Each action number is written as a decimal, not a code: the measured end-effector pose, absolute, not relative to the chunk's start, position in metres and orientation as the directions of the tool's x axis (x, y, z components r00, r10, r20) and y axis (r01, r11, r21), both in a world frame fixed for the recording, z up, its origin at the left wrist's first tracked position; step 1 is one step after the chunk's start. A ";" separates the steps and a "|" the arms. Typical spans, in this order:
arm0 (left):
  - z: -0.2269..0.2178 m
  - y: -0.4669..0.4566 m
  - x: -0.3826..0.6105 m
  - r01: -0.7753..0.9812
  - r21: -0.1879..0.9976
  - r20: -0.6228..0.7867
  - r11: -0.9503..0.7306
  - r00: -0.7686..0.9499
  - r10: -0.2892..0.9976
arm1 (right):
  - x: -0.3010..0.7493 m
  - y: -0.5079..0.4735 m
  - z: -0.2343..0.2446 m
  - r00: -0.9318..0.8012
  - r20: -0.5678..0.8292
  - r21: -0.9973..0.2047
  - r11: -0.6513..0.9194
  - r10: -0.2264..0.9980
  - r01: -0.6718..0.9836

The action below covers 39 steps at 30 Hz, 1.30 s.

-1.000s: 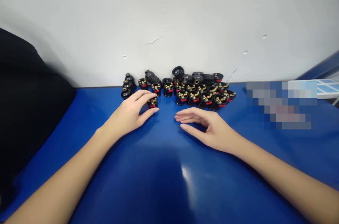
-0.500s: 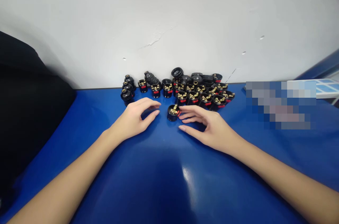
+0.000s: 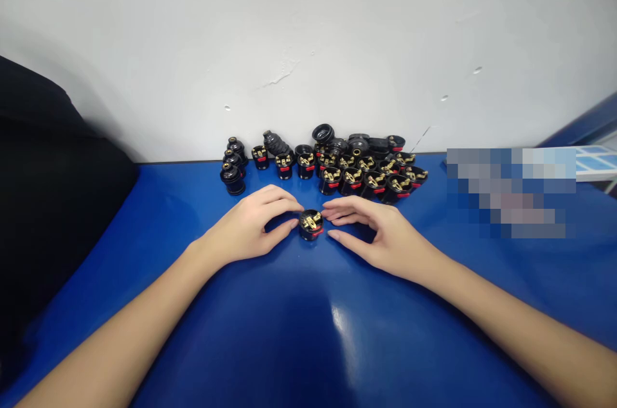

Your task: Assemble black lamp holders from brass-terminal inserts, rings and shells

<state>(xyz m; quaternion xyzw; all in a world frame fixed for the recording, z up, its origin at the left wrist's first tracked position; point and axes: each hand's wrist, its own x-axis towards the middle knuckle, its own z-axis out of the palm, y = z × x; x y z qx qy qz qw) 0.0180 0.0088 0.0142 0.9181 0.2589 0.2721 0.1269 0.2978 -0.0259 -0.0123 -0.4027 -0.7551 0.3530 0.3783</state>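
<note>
A single black lamp socket (image 3: 311, 225) with brass contacts and a red tab sits on the blue table (image 3: 299, 331), between my two hands. My left hand (image 3: 253, 228) curls round its left side, with index fingertip and thumb against it. My right hand (image 3: 383, 234) meets it from the right, fingertips touching its upper right edge and the thumb just below. Both forearms lie across the table towards me.
A pile of several similar black sockets (image 3: 371, 167) lies against the white wall, with a short row of black parts (image 3: 234, 167) to its left. A large black object (image 3: 53, 202) fills the left side. A blurred patch and a white-and-blue sheet (image 3: 595, 160) are at the right.
My left hand put a socket back in the row. My right hand drew another out of the pile and slid it towards me. Both hands now close on it.
</note>
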 end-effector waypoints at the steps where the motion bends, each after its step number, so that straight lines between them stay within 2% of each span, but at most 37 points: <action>1: 0.014 0.009 0.018 0.408 0.368 0.434 -0.836 0.719 0.542 | 0.298 -0.026 -0.013 -0.390 0.288 -0.836 0.428 0.875 0.343; 11: 0.012 0.011 0.017 0.427 0.329 0.444 -0.842 0.717 0.537 | 0.301 -0.027 -0.010 -0.404 0.325 -0.796 0.478 0.855 0.372; 16: 0.009 0.012 0.018 0.455 0.320 0.465 -0.831 0.689 0.556 | 0.303 -0.026 0.004 -0.404 0.416 -0.686 0.573 0.815 0.449; 21: 0.006 0.014 0.018 0.561 0.302 0.534 -0.771 0.571 0.624 | 0.304 -0.026 0.016 -0.405 0.481 -0.574 0.629 0.778 0.525; 31: 0.040 0.023 0.009 0.781 0.121 0.547 -0.613 0.463 0.697 | 0.306 -0.027 0.005 -0.467 0.424 -0.576 0.629 0.776 0.522; 34: 0.058 0.039 0.010 0.850 0.150 0.532 -0.505 0.361 0.766 | 0.305 -0.028 0.004 -0.473 0.406 -0.599 0.619 0.782 0.508; 39: 0.076 0.075 0.020 0.911 0.291 0.502 -0.292 0.114 0.858 | 0.305 -0.027 0.001 -0.463 0.392 -0.633 0.599 0.795 0.491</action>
